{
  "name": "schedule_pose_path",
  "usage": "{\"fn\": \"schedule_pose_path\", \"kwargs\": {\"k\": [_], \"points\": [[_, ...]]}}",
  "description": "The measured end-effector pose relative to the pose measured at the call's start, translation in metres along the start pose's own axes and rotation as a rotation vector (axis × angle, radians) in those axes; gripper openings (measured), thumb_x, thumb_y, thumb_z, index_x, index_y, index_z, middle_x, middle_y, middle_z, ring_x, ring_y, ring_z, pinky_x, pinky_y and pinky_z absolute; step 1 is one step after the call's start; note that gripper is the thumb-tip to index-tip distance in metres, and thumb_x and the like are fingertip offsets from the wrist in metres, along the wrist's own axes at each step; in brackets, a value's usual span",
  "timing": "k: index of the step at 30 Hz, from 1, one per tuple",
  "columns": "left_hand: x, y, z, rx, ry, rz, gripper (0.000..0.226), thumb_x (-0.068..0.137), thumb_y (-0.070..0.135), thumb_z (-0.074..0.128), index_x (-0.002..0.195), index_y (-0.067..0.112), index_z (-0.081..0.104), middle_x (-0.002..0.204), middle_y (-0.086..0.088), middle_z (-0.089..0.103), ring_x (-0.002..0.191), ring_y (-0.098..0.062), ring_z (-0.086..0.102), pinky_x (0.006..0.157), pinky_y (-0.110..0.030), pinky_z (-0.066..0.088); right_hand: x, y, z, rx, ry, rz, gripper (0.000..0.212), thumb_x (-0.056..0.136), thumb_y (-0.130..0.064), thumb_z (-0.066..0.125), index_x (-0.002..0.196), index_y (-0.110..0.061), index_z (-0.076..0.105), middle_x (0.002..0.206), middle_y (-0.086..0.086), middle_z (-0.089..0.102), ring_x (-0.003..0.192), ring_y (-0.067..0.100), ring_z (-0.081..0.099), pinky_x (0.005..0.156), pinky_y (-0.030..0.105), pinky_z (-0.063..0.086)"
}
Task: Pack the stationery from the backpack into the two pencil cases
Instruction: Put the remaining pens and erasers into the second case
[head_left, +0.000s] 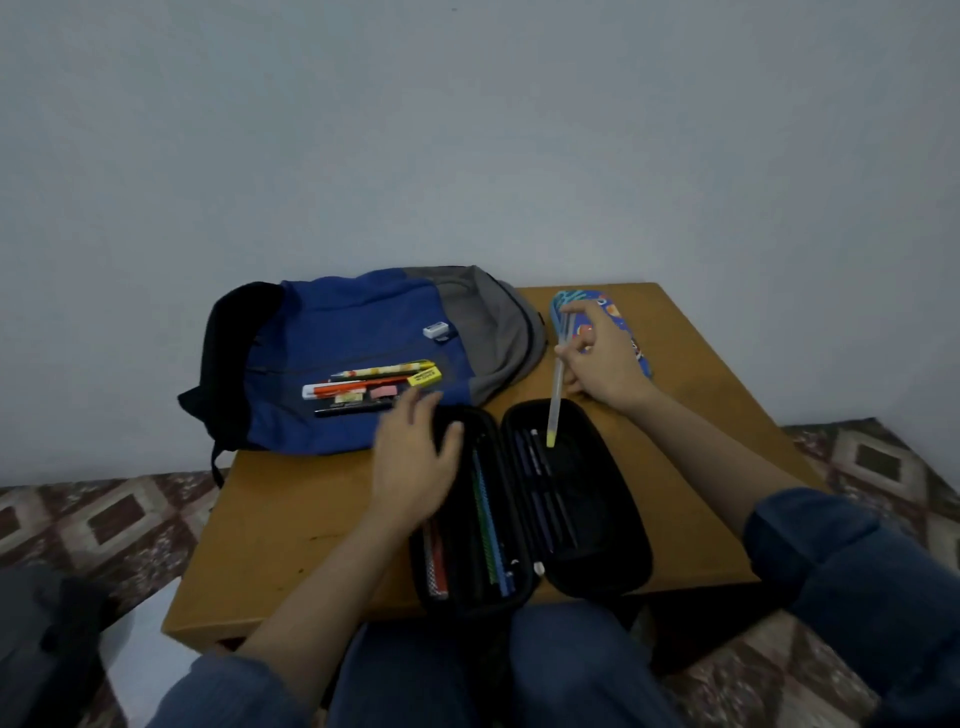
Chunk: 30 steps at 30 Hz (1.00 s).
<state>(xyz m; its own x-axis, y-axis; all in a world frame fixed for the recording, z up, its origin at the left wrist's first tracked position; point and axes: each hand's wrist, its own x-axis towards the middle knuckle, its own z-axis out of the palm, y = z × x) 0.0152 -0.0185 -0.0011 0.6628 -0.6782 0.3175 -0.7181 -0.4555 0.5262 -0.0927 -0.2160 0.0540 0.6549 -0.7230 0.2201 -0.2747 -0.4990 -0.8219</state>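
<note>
**Pale pen poised tip-down over the black case**

Pinches a pale pen (557, 395) near its upper end, between thumb and fingertips of the right hand (605, 358), with the other fingers loosely fanned. Holds it almost upright below that pinch, yellow-green tip lowest, over the nearer half of the open black pencil case (608, 499). Cannot tell whether the tip touches the lining.

Looks light, stiff and smooth-barrelled, so probably prone to swivel in so high a pinch. Better gripped nearer the middle, then laid flat beside the dark pens (540, 467) under the tip.

Just behind the right hand and partly hidden by it: the patterned blue pencil case (643, 364), seemingly closed.

Rests the left hand (415, 462) on the far end of the black case's other half, fingers relaxed and spread, gripping nothing. Toward the wrist from there: green and red pencils (485, 509), tucked in lengthwise.

Just beyond the left fingertips, on the blue backpack (337, 322): loose stationery (371, 384) not yet packed, including a yellow eraser (425, 376). Small and light, all of it, easy to pick up singly from the soft fabric.
</note>
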Motion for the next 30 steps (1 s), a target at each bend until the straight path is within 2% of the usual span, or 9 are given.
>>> {"fn": "schedule_pose_path", "kwargs": {"k": [3,5,10,14,16,22,25,28,30], "points": [[-0.015,0.026,0.021,-0.024,-0.340,0.199,0.055,0.095,0.043,0.044,0.145,0.025,0.029,0.155,0.005,0.017,0.144,-0.014,0.011,0.117,-0.034,0.010,-0.003,0.008,0.002,-0.015,-0.006,0.017,0.036,0.090,-0.004,0.056,0.122,-0.017,0.047,0.062,0.007,0.054,0.057,0.023,0.058,0.069,0.049,0.056],[-0.028,0.023,0.037,0.094,-0.449,0.236,0.056,0.096,0.048,0.034,0.148,0.030,0.019,0.158,0.009,0.004,0.145,-0.010,-0.004,0.117,-0.033,-0.003,-0.004,0.011,0.004,-0.022,-0.012,0.022,0.036,0.090,-0.004,0.056,0.123,-0.017,0.048,0.062,0.007,0.055,0.057,0.022,0.057,0.070,0.050,0.056],[-0.034,0.017,0.046,0.177,-0.415,0.233,0.055,0.097,0.051,0.026,0.148,0.034,0.013,0.157,0.013,-0.001,0.144,-0.007,-0.010,0.118,-0.031,-0.007,-0.004,0.018,0.008,-0.056,-0.053,0.037,0.039,0.089,-0.005,0.059,0.125,-0.015,0.047,0.069,0.011,0.058,0.064,0.024,0.060,0.070,0.048,0.057],[-0.035,0.018,0.046,0.182,-0.418,0.228,0.059,0.092,0.058,0.019,0.147,0.036,0.013,0.157,0.014,0.000,0.143,-0.005,-0.010,0.116,-0.030,-0.008,0.000,0.018,0.012,-0.039,-0.193,0.142,0.038,0.090,-0.002,0.057,0.125,-0.015,0.047,0.067,0.006,0.055,0.050,0.015,0.055,0.045,0.026,0.054],[-0.035,0.018,0.045,0.181,-0.415,0.232,0.061,0.089,0.058,0.016,0.147,0.036,0.014,0.157,0.014,0.001,0.143,-0.005,-0.010,0.116,-0.029,-0.008,0.003,0.018,0.014,-0.055,-0.235,0.177,0.040,0.090,-0.002,0.056,0.126,-0.016,0.047,0.070,0.005,0.056,0.045,0.011,0.055,0.040,0.020,0.050],[-0.035,0.018,0.045,0.167,-0.408,0.228,0.053,0.097,0.051,0.027,0.146,0.037,0.013,0.157,0.014,0.000,0.143,-0.005,-0.011,0.115,-0.028,-0.009,0.006,0.022,0.027,-0.117,-0.371,0.279,0.048,0.090,-0.003,0.055,0.135,-0.015,0.043,0.080,0.008,0.057,0.052,0.017,0.059,0.041,0.023,0.053],[-0.035,0.019,0.046,0.171,-0.413,0.224,0.060,0.090,0.059,0.018,0.146,0.038,0.013,0.157,0.015,0.000,0.143,-0.004,-0.010,0.113,-0.027,-0.011,0.007,0.022,0.033,-0.164,-0.405,0.279,0.049,0.090,-0.002,0.054,0.137,-0.014,0.041,0.091,0.015,0.058,0.053,0.018,0.060,0.044,0.025,0.054],[-0.035,0.021,0.045,0.164,-0.405,0.213,0.075,0.076,0.066,0.002,0.146,0.039,0.014,0.157,0.015,0.002,0.143,-0.004,-0.009,0.112,-0.026,-0.012,0.007,0.022,0.034,-0.200,-0.420,0.299,0.048,0.090,0.001,0.052,0.136,-0.009,0.041,0.087,0.018,0.058,0.053,0.021,0.060,0.046,0.031,0.055],[-0.035,0.022,0.046,0.167,-0.401,0.209,0.079,0.073,0.066,0.000,0.146,0.038,0.015,0.157,0.015,0.002,0.143,-0.005,-0.009,0.112,-0.026,-0.012,0.007,0.024,0.034,-0.216,-0.419,0.328,0.048,0.090,0.002,0.052,0.136,-0.008,0.041,0.085,0.019,0.058,0.052,0.022,0.060,0.042,0.029,0.055]]}}
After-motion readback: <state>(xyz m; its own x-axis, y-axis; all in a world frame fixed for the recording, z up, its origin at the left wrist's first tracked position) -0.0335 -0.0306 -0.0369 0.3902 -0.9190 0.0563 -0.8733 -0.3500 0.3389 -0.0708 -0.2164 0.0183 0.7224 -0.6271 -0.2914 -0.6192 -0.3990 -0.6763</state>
